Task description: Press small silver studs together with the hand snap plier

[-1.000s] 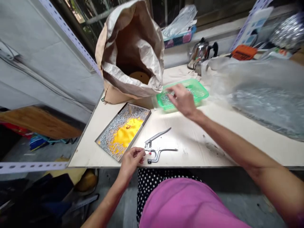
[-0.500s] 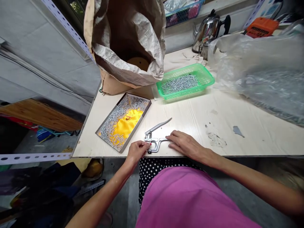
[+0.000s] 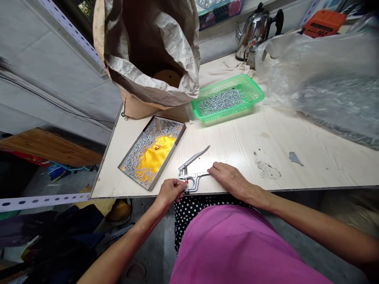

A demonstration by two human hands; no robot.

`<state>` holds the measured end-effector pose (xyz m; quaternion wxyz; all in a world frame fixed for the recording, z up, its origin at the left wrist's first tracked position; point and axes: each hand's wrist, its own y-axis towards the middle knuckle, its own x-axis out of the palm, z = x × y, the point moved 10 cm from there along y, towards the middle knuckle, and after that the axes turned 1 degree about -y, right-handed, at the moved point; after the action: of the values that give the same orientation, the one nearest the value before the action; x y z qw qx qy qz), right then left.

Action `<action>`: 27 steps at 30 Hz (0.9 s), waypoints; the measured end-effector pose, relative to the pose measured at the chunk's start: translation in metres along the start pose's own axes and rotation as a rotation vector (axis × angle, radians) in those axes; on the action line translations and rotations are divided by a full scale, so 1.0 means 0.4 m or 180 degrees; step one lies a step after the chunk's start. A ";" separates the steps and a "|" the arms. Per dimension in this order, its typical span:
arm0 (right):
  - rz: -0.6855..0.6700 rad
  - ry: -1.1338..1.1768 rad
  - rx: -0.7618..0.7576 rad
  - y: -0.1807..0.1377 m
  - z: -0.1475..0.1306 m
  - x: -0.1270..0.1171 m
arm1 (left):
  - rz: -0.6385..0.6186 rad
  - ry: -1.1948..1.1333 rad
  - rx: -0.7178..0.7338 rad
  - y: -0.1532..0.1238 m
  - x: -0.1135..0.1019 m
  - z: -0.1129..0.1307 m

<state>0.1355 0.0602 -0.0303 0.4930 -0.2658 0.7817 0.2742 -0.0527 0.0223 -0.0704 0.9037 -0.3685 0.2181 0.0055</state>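
Metal snap pliers (image 3: 192, 169) lie near the front edge of a pale wooden table (image 3: 296, 134), handles spread apart. My left hand (image 3: 170, 192) is curled at the jaw end of the pliers, fingertips pinched there on something too small to make out. My right hand (image 3: 229, 179) rests over the lower handle, fingers bent around it. To the left lies a flat metal tray (image 3: 127, 159) with a yellow lining and several small silver pieces. Farther back stands a green plastic basket (image 3: 254, 88) with more silver pieces.
A large open paper sack (image 3: 154, 51) stands at the back left. A clear plastic bag (image 3: 322, 79) of metal parts spreads over the right. A steel kettle (image 3: 256, 29) and an orange tool (image 3: 324, 17) sit at the back. Perforated shelf rails (image 3: 44, 199) run along the left.
My right hand came back from the green basket to the pliers' lower handle. My left hand stayed pinched at the jaws. The view tilted down slightly.
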 end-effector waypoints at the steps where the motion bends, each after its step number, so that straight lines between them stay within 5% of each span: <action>1: -0.0017 -0.0050 0.0006 -0.002 -0.002 -0.001 | -0.0012 -0.0006 -0.0022 -0.001 0.001 -0.002; 6: -0.0238 0.0006 -0.0027 0.019 0.006 -0.016 | -0.0002 -0.0023 -0.0050 -0.004 0.001 -0.008; 11: -0.0079 -0.0313 0.0002 0.123 0.059 -0.048 | 0.0016 0.0032 -0.0010 0.000 0.000 -0.010; 18: -0.0308 -0.0658 -0.0408 0.243 0.087 0.004 | 0.0016 0.0152 0.0016 0.000 0.002 -0.001; 27: -0.0260 -0.0520 -0.0500 0.256 0.072 -0.013 | 0.0079 0.0073 0.0001 0.001 0.008 -0.010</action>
<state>0.0851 0.1534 -0.0191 0.5435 -0.3120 0.7036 0.3351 -0.0515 0.0196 -0.0744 0.9011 -0.3656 0.2330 0.0125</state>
